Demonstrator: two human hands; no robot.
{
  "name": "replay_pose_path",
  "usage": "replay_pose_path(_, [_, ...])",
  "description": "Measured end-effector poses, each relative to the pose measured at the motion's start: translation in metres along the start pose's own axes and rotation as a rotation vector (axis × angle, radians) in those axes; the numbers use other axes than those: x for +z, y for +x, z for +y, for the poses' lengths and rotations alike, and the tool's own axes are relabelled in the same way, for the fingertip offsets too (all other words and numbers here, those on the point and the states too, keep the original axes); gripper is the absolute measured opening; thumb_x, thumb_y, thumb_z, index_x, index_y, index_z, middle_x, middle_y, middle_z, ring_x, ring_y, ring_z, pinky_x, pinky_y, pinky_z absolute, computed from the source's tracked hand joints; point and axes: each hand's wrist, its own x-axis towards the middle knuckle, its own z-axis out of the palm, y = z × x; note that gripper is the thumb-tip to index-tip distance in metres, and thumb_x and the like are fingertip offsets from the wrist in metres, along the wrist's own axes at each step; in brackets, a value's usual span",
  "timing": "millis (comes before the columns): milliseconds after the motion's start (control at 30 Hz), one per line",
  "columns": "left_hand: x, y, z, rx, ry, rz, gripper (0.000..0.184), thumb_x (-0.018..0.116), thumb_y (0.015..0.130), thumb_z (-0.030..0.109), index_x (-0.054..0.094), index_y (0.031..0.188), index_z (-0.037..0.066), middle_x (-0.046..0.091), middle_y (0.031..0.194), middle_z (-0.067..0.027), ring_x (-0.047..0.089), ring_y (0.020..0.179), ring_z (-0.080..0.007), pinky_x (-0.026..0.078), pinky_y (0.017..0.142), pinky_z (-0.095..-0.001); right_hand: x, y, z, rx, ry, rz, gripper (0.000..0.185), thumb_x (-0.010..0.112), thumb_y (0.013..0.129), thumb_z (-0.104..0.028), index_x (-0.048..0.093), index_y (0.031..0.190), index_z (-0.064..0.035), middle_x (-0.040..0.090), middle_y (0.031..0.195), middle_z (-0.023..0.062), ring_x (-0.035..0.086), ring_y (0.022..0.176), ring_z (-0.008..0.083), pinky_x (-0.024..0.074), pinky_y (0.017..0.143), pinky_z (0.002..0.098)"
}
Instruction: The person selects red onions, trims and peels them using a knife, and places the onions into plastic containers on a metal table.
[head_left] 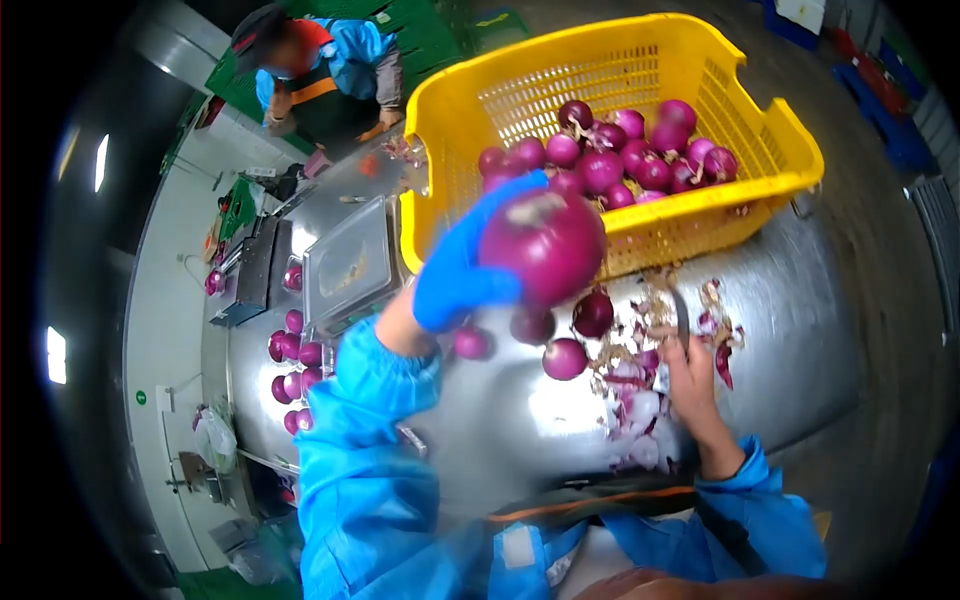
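My left hand [460,265], in a blue glove, holds a large red onion [548,248] up close to the camera, in front of the yellow basket's near left side. Bare and low over the steel table, my right hand [690,385] is closed around a small knife [682,318], its curved blade pointing away from me. Beneath and beside that hand lie onion skins [640,408]. Between my hands a few onions [566,359] rest on the table. More red onions [602,172] fill the bottom of the yellow basket [640,225].
A lidded clear container [350,262] stands left of the basket. Rows of onions [292,384] sit at the table's left side. Across the table [790,330], a person [345,70] in blue sleeves works at the upper left. A metal box [250,270] is farther left.
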Motion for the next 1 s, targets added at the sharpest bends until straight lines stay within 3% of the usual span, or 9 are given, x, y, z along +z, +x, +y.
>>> replay_pose_path(100, [0.041, -0.031, -0.037, -0.065, -0.008, -0.009, 0.093, 0.086, 0.069, 0.033, 0.038, 0.144, 0.004, 0.047, 0.142, -0.0127, 0.045, 0.132, -0.0264, 0.037, 0.110, -0.0417, -0.008, -0.010, -0.038, -0.125, 0.041, 0.027, 0.023, 0.053, 0.095, -0.016, 0.064, 0.105, 0.0010, 0.067, 0.091, 0.0117, 0.064, 0.084, 0.0174, 0.0491, 0.076, 0.0310])
replay_pose_path(167, [0.063, -0.043, -0.070, -0.135, -0.132, 0.030, 0.091, 0.086, 0.070, 0.033, 0.040, 0.142, 0.003, 0.050, 0.139, -0.0121, 0.048, 0.129, -0.0258, 0.037, 0.110, -0.0410, -0.017, -0.020, -0.057, -0.314, -0.185, 0.029, 0.019, 0.058, 0.088, -0.009, 0.065, 0.105, -0.0016, 0.068, 0.095, 0.0152, 0.067, 0.086, 0.0250, 0.0510, 0.076, 0.0341])
replay_pose_path(233, [0.080, -0.052, -0.091, -0.118, -0.040, 0.071, 0.086, 0.086, 0.072, 0.030, 0.041, 0.140, 0.002, 0.054, 0.134, -0.0112, 0.051, 0.125, -0.0231, 0.040, 0.107, -0.0395, -0.023, -0.034, -0.055, -0.504, -0.356, 0.000, 0.025, 0.063, 0.079, -0.005, 0.065, 0.103, -0.0047, 0.067, 0.098, 0.0158, 0.067, 0.088, 0.0314, 0.0525, 0.075, 0.0372])
replay_pose_path(300, [0.098, -0.061, -0.102, -0.094, 0.078, 0.099, 0.083, 0.085, 0.073, 0.027, 0.041, 0.139, 0.002, 0.055, 0.132, -0.0107, 0.051, 0.123, -0.0217, 0.041, 0.105, -0.0385, -0.024, -0.048, -0.062, -0.598, -0.618, 0.002, 0.028, 0.070, 0.071, -0.008, 0.063, 0.098, -0.0088, 0.062, 0.083, 0.0081, 0.065, 0.075, 0.0274, 0.0504, 0.062, 0.0372])
replay_pose_path(467, [0.128, -0.076, -0.119, -0.201, 0.143, 0.144, 0.082, 0.086, 0.073, 0.022, 0.041, 0.138, 0.002, 0.057, 0.129, -0.0109, 0.055, 0.118, -0.0209, 0.044, 0.101, -0.0372, -0.034, -0.067, -0.050, -0.692, -0.894, 0.037, 0.021, 0.071, 0.071, -0.013, 0.060, 0.088, -0.0117, 0.053, 0.072, 0.0053, 0.060, 0.064, 0.0207, 0.0460, 0.053, 0.0328])
replay_pose_path(567, [0.137, -0.080, -0.129, -0.164, 0.287, 0.092, 0.081, 0.085, 0.073, 0.023, 0.041, 0.138, 0.002, 0.057, 0.128, -0.0114, 0.054, 0.118, -0.0218, 0.044, 0.101, -0.0370, -0.039, -0.077, -0.042, -0.613, -0.951, 0.020, 0.028, 0.071, 0.070, -0.008, 0.064, 0.097, -0.0072, 0.056, 0.077, 0.0075, 0.061, 0.068, 0.0245, 0.0480, 0.057, 0.0366])
replay_pose_path(833, [0.150, -0.080, -0.127, -0.273, 0.156, 0.066, 0.084, 0.086, 0.071, 0.027, 0.041, 0.137, 0.002, 0.056, 0.128, -0.0119, 0.055, 0.116, -0.0229, 0.046, 0.098, -0.0375, -0.065, -0.090, -0.014, -0.483, -0.886, 0.004, 0.043, 0.071, 0.075, -0.009, 0.063, 0.117, -0.0065, 0.062, 0.082, 0.0109, 0.063, 0.070, 0.0265, 0.0503, 0.060, 0.0359])
replay_pose_path(933, [0.152, -0.085, -0.138, -0.196, 0.263, 0.196, 0.086, 0.086, 0.072, 0.029, 0.039, 0.139, 0.002, 0.055, 0.128, -0.0122, 0.055, 0.116, -0.0233, 0.046, 0.098, -0.0382, -0.059, -0.099, 0.000, -0.428, -0.591, 0.037, 0.040, 0.066, 0.088, -0.014, 0.058, 0.126, -0.0038, 0.062, 0.081, 0.0079, 0.062, 0.070, 0.0199, 0.0496, 0.064, 0.0323])
replay_pose_path(1000, [0.155, -0.086, -0.143, -0.089, 0.358, 0.241, 0.086, 0.083, 0.075, 0.029, 0.035, 0.141, 0.003, 0.052, 0.131, -0.0135, 0.054, 0.118, -0.0252, 0.046, 0.099, -0.0389, -0.050, -0.101, -0.002, -0.092, -0.093, -0.109, 0.041, 0.060, 0.094, -0.023, 0.055, 0.128, -0.0022, 0.064, 0.101, 0.0128, 0.063, 0.089, 0.0215, 0.0488, 0.080, 0.0341])
